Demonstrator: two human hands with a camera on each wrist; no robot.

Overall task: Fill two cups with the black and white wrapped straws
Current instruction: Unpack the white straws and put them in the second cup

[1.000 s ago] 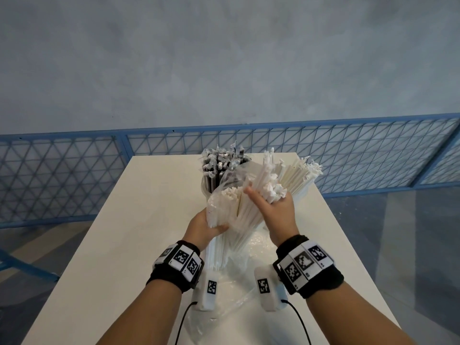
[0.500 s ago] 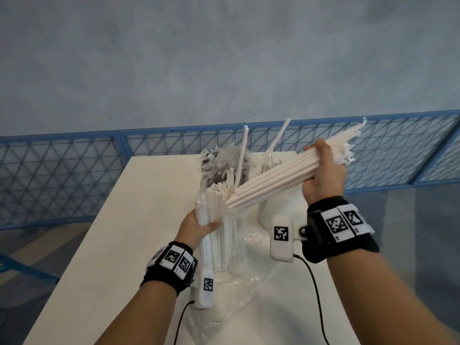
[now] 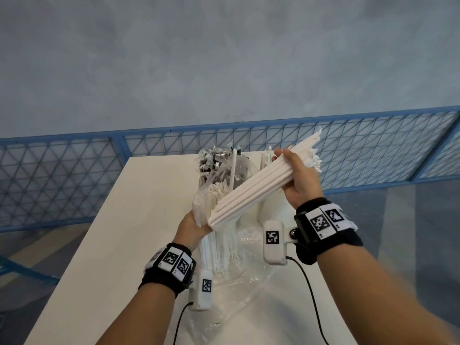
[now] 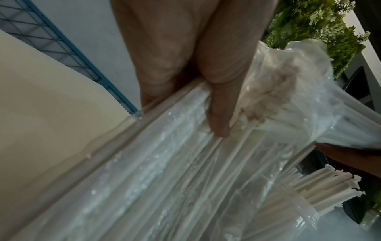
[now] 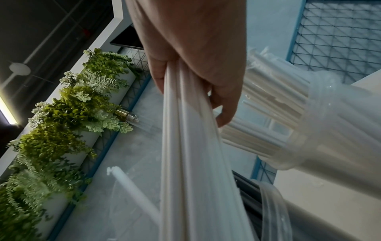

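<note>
My right hand grips a thick bundle of white wrapped straws, tilted up to the right above the table; the same bundle runs down from that hand in the right wrist view. My left hand grips a clear plastic bag of white straws standing upright, the thumb pressed on the bag. Behind them stands a clear cup of black wrapped straws. A clear cup of white straws stands at the right, partly hidden by the bundle.
The white table is narrow, with edges close on the left and right. Loose clear plastic lies crumpled on it near me. A blue mesh fence runs behind the table's far end. Green plants line a wall.
My right hand took a bundle of white straws from the bag and lifted it up to the right, then drew it back a little leftward. The left hand kept holding the bag.
</note>
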